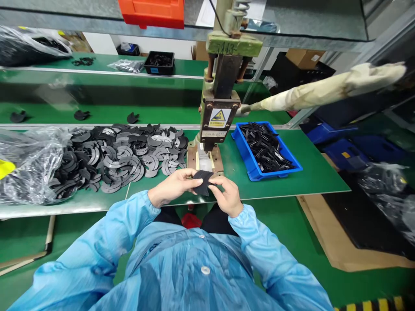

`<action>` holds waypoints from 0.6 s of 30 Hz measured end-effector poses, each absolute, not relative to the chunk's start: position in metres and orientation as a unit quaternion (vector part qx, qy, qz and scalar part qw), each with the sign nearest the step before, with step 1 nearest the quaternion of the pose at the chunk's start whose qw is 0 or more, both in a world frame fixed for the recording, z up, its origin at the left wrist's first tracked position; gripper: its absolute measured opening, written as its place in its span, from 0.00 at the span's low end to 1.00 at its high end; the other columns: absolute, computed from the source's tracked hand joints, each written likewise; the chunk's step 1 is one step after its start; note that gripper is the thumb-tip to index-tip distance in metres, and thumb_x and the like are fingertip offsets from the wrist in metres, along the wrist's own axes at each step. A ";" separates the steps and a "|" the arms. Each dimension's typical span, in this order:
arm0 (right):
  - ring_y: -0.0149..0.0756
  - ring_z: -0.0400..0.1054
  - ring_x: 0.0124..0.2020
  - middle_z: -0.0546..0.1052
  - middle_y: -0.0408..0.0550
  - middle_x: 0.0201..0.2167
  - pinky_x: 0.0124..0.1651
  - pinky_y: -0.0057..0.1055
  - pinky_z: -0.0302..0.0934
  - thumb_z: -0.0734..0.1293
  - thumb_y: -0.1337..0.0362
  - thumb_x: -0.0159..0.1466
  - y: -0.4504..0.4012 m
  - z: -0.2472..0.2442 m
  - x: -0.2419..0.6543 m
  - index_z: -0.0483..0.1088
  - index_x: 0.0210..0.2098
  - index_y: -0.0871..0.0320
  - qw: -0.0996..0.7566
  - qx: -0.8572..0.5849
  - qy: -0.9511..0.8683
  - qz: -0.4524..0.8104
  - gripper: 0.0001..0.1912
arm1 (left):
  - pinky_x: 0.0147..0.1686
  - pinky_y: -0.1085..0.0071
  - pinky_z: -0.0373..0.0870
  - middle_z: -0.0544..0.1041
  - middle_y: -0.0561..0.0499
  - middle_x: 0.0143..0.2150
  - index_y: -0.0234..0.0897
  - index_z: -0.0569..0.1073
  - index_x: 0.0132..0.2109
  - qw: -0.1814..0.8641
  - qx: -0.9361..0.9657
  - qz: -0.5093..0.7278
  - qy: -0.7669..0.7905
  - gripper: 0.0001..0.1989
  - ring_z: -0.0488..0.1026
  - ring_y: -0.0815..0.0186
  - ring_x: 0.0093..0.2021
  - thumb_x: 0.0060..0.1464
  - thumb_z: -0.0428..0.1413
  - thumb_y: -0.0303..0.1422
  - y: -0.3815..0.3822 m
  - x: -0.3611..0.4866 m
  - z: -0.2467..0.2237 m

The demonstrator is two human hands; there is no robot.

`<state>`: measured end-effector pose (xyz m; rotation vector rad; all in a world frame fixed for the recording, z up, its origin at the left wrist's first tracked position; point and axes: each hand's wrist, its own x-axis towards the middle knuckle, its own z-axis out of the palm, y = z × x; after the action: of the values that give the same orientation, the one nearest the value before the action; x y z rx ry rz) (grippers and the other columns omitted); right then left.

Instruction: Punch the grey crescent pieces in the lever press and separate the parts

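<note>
Between my two hands is a dark, curved plastic piece (203, 188), just in front of the press base. My left hand (175, 186) pinches its left side between thumb and fingers. At its right edge, the thumb and fingertips of my right hand (228, 197) are closed on it too. Right behind the piece stands a hand press (215, 123) with a pale fixture (205, 160) under its ram. To the left lies a large heap of similar curved dark pieces (125, 157). A blue bin (259, 175) full of thin black parts (266, 147) is on the right.
A wrapped press lever (324, 90) sticks out to the right. A clear plastic bag (29, 168) lies at the heap's left. Beyond the table, single dark pieces (81, 115) sit on a green belt. Farther back is a black tray (158, 63); an orange bin (152, 13) sits overhead.
</note>
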<state>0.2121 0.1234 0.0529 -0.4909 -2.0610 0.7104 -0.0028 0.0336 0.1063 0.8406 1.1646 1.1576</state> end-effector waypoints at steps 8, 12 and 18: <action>0.37 0.80 0.48 0.82 0.50 0.45 0.52 0.39 0.78 0.68 0.64 0.72 0.155 0.031 0.247 0.76 0.51 0.53 0.441 -0.281 -0.807 0.276 0.10 | 0.28 0.74 0.72 0.80 0.53 0.31 0.37 0.73 0.38 0.485 0.325 0.557 0.591 0.28 0.75 0.69 0.27 0.46 0.78 0.49 0.070 -0.072 0.102; 0.36 0.79 0.46 0.81 0.51 0.45 0.49 0.37 0.76 0.67 0.64 0.72 0.166 0.012 0.266 0.76 0.50 0.54 0.441 -0.332 -0.794 0.255 0.09 | 0.30 0.70 0.75 0.81 0.49 0.33 0.35 0.74 0.39 0.402 0.271 0.572 0.662 0.22 0.77 0.66 0.28 0.49 0.78 0.39 0.134 -0.127 0.104; 0.37 0.79 0.44 0.82 0.50 0.41 0.48 0.36 0.75 0.68 0.65 0.71 0.166 0.004 0.267 0.78 0.45 0.54 0.436 -0.343 -0.802 0.223 0.06 | 0.53 0.53 0.82 0.80 0.39 0.58 0.32 0.77 0.60 0.364 0.217 0.570 0.704 0.19 0.81 0.56 0.54 0.69 0.64 0.39 0.253 -0.160 0.114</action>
<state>0.2673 0.1656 0.0036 -0.8533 -1.9955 0.5545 -0.1595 0.2526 0.1145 0.5575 1.8116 1.4677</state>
